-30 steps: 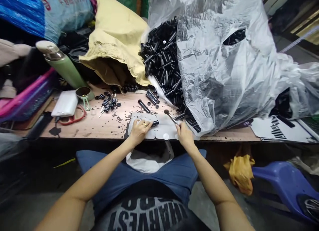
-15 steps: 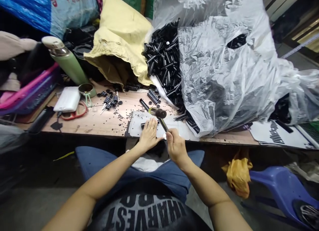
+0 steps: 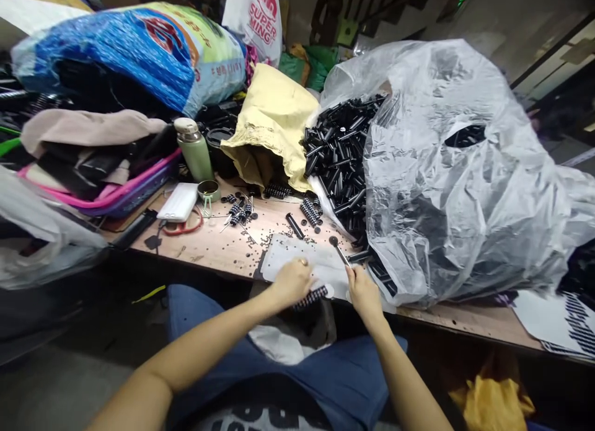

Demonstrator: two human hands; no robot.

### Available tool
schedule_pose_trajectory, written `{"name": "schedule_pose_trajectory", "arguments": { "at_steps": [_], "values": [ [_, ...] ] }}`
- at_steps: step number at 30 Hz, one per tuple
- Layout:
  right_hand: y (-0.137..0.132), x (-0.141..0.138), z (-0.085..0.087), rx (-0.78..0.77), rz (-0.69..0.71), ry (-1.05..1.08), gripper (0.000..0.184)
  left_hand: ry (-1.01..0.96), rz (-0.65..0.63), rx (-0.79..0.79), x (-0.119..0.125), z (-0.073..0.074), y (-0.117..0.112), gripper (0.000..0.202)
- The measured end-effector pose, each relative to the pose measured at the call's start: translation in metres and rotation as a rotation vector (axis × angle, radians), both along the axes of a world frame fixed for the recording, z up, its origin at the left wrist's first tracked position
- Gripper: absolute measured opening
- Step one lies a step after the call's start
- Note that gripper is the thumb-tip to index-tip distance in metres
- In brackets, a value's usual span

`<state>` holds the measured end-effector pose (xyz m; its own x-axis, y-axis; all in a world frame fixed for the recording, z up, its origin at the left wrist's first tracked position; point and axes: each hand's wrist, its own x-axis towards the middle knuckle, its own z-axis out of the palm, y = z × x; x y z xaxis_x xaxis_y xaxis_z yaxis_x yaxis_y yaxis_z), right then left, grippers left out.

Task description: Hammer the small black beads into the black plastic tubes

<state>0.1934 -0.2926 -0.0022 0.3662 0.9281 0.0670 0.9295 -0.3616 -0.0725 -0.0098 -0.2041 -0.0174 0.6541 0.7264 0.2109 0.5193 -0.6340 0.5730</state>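
My right hand (image 3: 365,289) is closed around the handle of a hammer (image 3: 343,255), whose small dark round head points away from me above the grey plate (image 3: 283,257). My left hand (image 3: 294,282) is over the plate's front part, its fingers curled and smeared by motion. Just below it, at the table edge, is a black ribbed cylinder (image 3: 311,297); whether the fingers touch it cannot be made out. Beyond the plate lies a smooth black tube (image 3: 294,226). A white round piece (image 3: 329,290) shows between the hands.
A large clear plastic bag (image 3: 446,214) spills black tubes (image 3: 341,158) at the right. Behind the plate are a yellow sack (image 3: 274,108) and ribbed rollers (image 3: 310,212). To the left stand a green flask (image 3: 195,155), a white box (image 3: 179,201) and a pink-rimmed basket (image 3: 106,198).
My left hand has lifted from lying flat over a black tube on the plate and curled. The hammer has moved away from it to the right. The view has tilted up and left.
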Motion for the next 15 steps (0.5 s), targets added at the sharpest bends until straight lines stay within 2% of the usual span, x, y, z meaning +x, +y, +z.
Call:
{"name": "schedule_pose_trajectory", "arguments": {
  "at_steps": [4,6,8,11,15],
  "values": [
    [0.006,0.027,-0.025,0.052,0.029,-0.085,0.037,0.012,0.425,-0.024,-0.039,0.011,0.078,0.040],
    [0.010,0.028,-0.028,0.145,0.089,-0.078,0.035,0.108,0.612,0.010,-0.060,0.009,0.114,0.042],
    [0.019,0.022,-0.026,0.251,0.158,-0.015,0.032,0.217,0.733,0.063,-0.077,0.003,0.136,0.045],
    [0.046,0.001,-0.017,0.352,0.309,0.137,0.027,0.310,0.786,0.124,-0.090,-0.009,0.144,0.048],
    [0.104,-0.045,-0.005,0.295,0.477,0.255,0.023,0.338,0.708,0.203,-0.091,-0.023,0.145,0.047]
  ]
}}
